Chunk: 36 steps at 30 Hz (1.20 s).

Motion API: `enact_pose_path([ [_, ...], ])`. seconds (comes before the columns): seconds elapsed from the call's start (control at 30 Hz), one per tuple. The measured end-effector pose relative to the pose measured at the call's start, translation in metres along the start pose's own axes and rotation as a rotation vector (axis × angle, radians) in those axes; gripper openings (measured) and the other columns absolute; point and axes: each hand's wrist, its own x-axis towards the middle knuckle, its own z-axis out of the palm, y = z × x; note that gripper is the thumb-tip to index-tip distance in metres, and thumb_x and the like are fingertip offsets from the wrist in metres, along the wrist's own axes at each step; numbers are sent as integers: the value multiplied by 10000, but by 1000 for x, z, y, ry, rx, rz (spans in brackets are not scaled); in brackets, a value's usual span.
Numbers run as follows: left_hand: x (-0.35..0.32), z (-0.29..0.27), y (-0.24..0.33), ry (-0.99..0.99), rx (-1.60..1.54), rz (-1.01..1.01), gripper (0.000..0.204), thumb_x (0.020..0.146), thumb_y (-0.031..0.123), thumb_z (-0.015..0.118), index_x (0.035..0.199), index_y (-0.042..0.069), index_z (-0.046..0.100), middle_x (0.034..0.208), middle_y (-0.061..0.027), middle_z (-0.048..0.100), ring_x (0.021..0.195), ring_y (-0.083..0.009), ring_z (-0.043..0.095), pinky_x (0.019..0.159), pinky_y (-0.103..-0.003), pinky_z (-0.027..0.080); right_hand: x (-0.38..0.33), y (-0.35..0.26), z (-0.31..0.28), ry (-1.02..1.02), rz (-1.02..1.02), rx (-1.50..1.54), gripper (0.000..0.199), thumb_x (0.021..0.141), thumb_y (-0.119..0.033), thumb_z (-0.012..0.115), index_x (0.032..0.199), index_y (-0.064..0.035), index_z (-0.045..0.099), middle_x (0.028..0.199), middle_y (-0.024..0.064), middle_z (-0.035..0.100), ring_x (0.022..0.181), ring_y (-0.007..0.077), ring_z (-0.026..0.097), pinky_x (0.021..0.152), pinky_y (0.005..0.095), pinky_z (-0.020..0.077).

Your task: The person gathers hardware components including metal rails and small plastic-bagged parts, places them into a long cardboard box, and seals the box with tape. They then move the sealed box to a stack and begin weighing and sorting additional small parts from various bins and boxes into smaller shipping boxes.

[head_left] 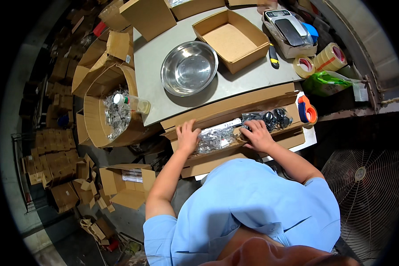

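Inside the open carton, both hands' grip flat on clear packets.

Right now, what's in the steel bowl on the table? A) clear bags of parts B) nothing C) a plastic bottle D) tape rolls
B: the steel bowl shows only its bare shiny inside; the clear bags lie in the long cardboard box under the hands, the tape rolls sit at the table's right end, and the bottle lies at its left edge.

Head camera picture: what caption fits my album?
Both hands rest on clear bags in a cardboard box.
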Motion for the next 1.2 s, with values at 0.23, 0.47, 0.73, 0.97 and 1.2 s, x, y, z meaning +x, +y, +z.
enact_pose_path([
  [0.23,4,-18,21,-191,-342,9,637,752,365,672,1266,53,459,1312,-151,469,1170,-340,445,994,-469,281,39,18,-23,-190,249,-212,1127,501,-659,715,1419,-183,267,1437,86,305,1353,307,219,1062,597,123],
  [0.47,-6,18,39,-154,-118,120,723,757,586,570,1258,71,487,1425,-146,327,1257,-328,363,1032,-503,246,8,32,22,-70,51,-214,796,721,-660,537,1360,-209,389,1315,93,449,1229,283,386,1041,508,231],
  [0.73,26,14,110,-126,5,272,818,730,636,561,1411,266,299,1486,-116,199,1326,-313,258,1035,-531,226,9,39,26,-204,82,-180,842,754,-679,481,1427,-231,243,1360,93,369,1260,284,336,1044,548,186],
  [0.97,42,20,96,-181,-7,285,806,736,669,520,1418,325,264,1514,-40,136,1357,-296,192,1042,-561,182,-91,187,-4,325,886,1,289,814,-154,509,1091,-101,569,1072,253,546,1034,402,507,907,437,413],
  [1.2,38,18,107,-179,21,290,839,725,638,562,1423,273,272,1517,-10,133,1346,-334,193,1017,-587,212,-123,228,1,-205,974,-55,371,816,-155,509,1183,-94,504,969,256,603,946,392,580,837,480,446],
])
